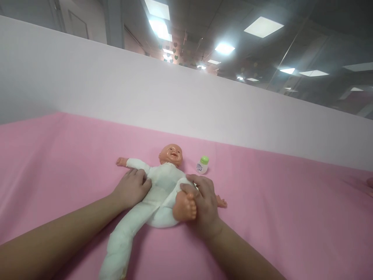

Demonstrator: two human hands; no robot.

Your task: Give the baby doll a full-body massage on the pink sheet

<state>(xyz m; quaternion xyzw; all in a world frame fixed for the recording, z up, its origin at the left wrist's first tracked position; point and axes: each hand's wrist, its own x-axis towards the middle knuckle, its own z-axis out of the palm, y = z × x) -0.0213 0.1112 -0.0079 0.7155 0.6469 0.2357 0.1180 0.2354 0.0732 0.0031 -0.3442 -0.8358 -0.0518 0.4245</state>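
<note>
A baby doll with a white cloth body and hard plastic head, hands and feet lies on its back on a pink sheet. My left hand is closed against the side of its torso below the arm, thumb on the cloth and fingertips partly hidden. With my right hand I grip the bent, raised leg, and the doll's bare foot points toward me. The other leg stretches toward the lower edge of the view. Beyond my right hand stands a small clear bottle with a green cap.
Behind the doll a white padded-looking wall or panel runs across the view. Above it show ceiling lights and a glass pane. At the far right edge, part of a person's hand is just visible.
</note>
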